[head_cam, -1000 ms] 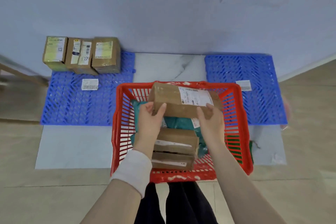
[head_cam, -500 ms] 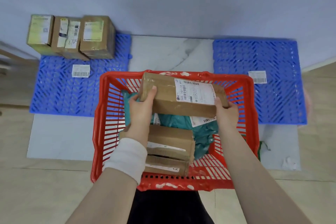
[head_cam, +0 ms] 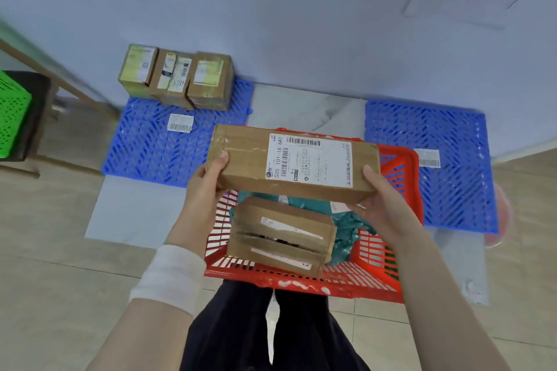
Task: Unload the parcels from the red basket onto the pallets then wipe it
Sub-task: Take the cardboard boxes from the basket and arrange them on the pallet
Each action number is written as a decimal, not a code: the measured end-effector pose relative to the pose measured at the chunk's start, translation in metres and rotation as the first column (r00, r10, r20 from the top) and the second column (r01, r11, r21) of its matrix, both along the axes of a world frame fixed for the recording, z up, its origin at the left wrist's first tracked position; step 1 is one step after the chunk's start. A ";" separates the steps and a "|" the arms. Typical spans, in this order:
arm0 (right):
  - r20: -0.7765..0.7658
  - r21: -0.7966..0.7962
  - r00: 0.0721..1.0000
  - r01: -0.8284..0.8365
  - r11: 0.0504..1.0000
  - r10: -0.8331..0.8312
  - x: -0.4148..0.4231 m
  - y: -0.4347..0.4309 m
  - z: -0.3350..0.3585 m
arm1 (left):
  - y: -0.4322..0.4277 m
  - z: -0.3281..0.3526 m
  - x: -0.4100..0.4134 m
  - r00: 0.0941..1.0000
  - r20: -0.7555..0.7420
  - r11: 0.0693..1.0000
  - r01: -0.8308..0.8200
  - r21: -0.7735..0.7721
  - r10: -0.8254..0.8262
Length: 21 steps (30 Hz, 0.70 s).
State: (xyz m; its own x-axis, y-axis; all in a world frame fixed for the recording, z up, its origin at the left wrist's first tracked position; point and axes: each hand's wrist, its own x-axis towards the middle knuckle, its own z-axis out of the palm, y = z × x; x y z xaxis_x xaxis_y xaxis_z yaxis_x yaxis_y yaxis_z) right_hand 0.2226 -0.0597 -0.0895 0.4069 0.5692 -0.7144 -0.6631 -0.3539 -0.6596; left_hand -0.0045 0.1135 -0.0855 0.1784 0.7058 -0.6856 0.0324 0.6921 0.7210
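Observation:
A long brown parcel (head_cam: 247, 159) with a white shipping label is held above the red basket (head_cam: 388, 253). My left hand (head_cam: 206, 187) grips its left end and my right hand (head_cam: 381, 199) grips its right end. Inside the basket lie two stacked brown boxes (head_cam: 280, 235) and a teal plastic mailer (head_cam: 346, 226), partly hidden by the lifted parcel. Three parcels (head_cam: 177, 77) stand in a row at the back of the left blue pallet (head_cam: 144, 153). The right blue pallet (head_cam: 452, 190) bears only a barcode sticker (head_cam: 427, 158).
A grey wall with paper signs rises right behind the pallets. A green crate (head_cam: 12, 114) sits at the far left beside a wooden frame (head_cam: 60, 78). A white marble floor slab (head_cam: 301, 108) lies between the pallets. My dark trousers (head_cam: 241, 331) fill the bottom centre.
Both hands have lifted the long parcel up out of the basket, clear of its rim. The view has tilted up and shifted left, bringing the green crate into sight.

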 end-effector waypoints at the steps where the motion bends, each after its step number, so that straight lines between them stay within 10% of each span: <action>1: 0.002 0.019 1.000 -0.023 1.000 0.023 -0.006 0.008 0.005 | 0.009 0.005 -0.008 1.000 0.029 1.000 -0.010 0.013 0.010; 21: 0.122 -0.018 0.979 0.165 0.986 -0.161 -0.268 0.234 0.001 | 0.166 -0.020 -0.173 0.936 0.246 0.949 -0.189 -0.251 0.251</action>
State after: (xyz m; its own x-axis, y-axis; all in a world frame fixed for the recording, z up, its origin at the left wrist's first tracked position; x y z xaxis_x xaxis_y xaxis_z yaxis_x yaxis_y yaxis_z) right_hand -0.0451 0.1745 -0.0890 0.5762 0.4688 -0.6695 -0.6302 -0.2668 -0.7292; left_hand -0.1773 0.2791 -0.1052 0.2376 0.5856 -0.7750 -0.3143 0.8013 0.5091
